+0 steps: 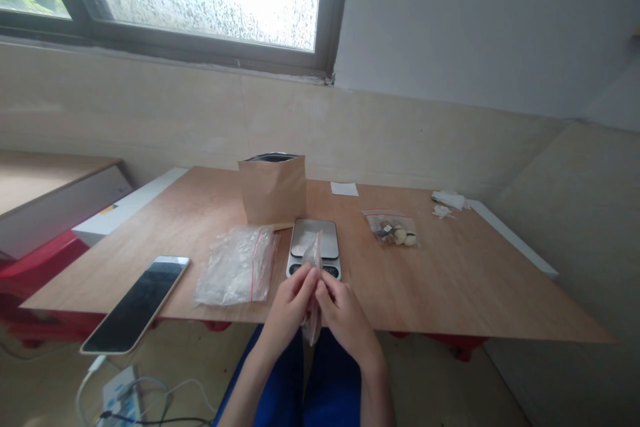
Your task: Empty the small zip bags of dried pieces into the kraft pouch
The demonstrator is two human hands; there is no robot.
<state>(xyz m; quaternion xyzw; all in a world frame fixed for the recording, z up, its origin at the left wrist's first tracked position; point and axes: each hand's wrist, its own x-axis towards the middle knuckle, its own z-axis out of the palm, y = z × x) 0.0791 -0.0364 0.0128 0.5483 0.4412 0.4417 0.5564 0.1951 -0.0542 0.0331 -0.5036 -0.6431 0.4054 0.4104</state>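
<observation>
My left hand (294,293) and my right hand (339,303) meet at the table's front edge, fingers pinched on a small clear zip bag (313,329) with a reddish seal line. The bag hangs upright between them, partly over my lap; what is inside is hidden. Just beyond my fingers sits a kitchen scale (315,239) with a metal plate, its lower panel partly covered by the hands. To the left lies a stack of clear zip bags (230,270) with a red strip. Behind the scale, a brown paper pouch (274,190) stands upright with its top open.
A filled zip bag (393,229) holding pale and dark pieces lies right of the scale. A phone (137,307) with a cable overhangs the front left edge. White paper (345,189) and crumpled white scraps (450,200) lie at the back. A power strip (121,397) is below.
</observation>
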